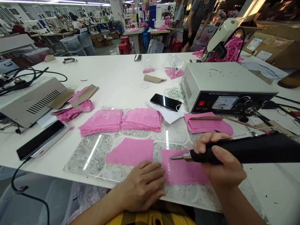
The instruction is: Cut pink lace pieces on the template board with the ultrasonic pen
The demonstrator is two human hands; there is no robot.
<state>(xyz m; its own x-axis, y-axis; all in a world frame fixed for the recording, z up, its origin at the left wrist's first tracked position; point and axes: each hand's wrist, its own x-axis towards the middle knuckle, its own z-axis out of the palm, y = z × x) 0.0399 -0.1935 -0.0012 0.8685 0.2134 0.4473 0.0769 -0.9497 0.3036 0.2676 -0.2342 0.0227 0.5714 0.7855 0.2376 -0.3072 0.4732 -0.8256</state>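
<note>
My right hand [221, 162] is wrapped round a black handheld tool [246, 152] whose metal tip [178, 157] hovers just above a pink fabric piece [185, 170]. My left hand [142, 184] lies flat, fingers together, pressing the left edge of that piece where it meets a second pink fabric piece [131, 152]. Both pieces rest on a clear glass plate [89, 156] at the table's near edge. Two stacks of pink lace [122, 121] sit at the plate's far side.
A white control box [225, 89] with a dial stands at right, a grey box [30, 100] at left. Two phones [165, 102] [39, 139], pink fabric scraps [206, 124], cardboard and cables lie about. Other people stand at the sewing tables behind.
</note>
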